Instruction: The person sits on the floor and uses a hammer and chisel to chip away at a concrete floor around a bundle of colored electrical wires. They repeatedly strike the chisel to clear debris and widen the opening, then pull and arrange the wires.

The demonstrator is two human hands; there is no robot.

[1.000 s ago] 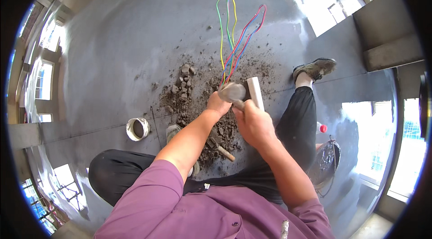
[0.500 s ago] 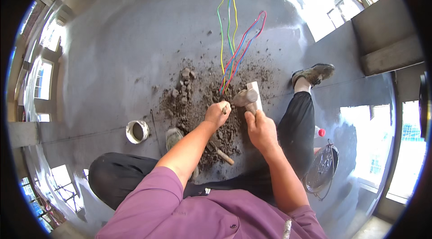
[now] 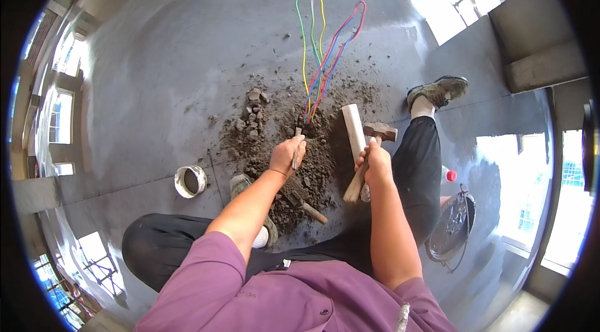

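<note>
Smooth grey concrete floor [image 3: 175, 82]: we've swung the wooden-handled, steel-headed hammer [image 3: 382, 131] rightward, away from the chisel, so no blow lands now.
Our left hand [image 3: 288, 154] closes round that slim grey metal chisel [image 3: 298, 133], beside the multicoloured wires [image 3: 322, 66] in brown rubble [image 3: 319, 173], well in from the floor's edges; our right hand [image 3: 377, 164] grips the hammer's handle.

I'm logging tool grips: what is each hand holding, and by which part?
The right hand holds a hammer by its wooden handle, close to the head. The left hand grips a narrow metal bar, probably a chisel, along its shaft.
</note>
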